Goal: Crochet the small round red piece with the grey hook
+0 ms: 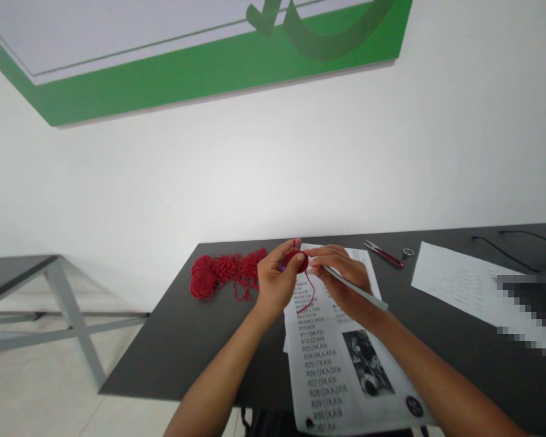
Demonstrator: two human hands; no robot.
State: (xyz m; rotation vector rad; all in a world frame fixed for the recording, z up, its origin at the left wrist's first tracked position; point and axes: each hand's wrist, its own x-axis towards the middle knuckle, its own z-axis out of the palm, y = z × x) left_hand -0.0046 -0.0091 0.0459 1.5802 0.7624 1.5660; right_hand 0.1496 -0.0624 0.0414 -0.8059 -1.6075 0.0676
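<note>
Pinched between the thumb and fingers of my left hand (277, 276) is a small round piece of red crochet (301, 264). My right hand (343, 276) grips a crochet hook (357, 287) with a pale grey handle, its tip end at the right edge of the piece. A thin red yarn tail (313, 291) hangs from the crochet over the printed sheet. Left of my left hand, a red yarn ball (203, 278) and a loose tangle of red yarn (236, 270) lie on the table.
Beneath my hands lies a printed pattern sheet (321, 364) on the dark table (164, 346). Red thread snips (384, 254) and a small ring (408, 252) lie at the back right. Farther right are another paper (455, 282) and dark glasses (505, 252). A wall stands behind.
</note>
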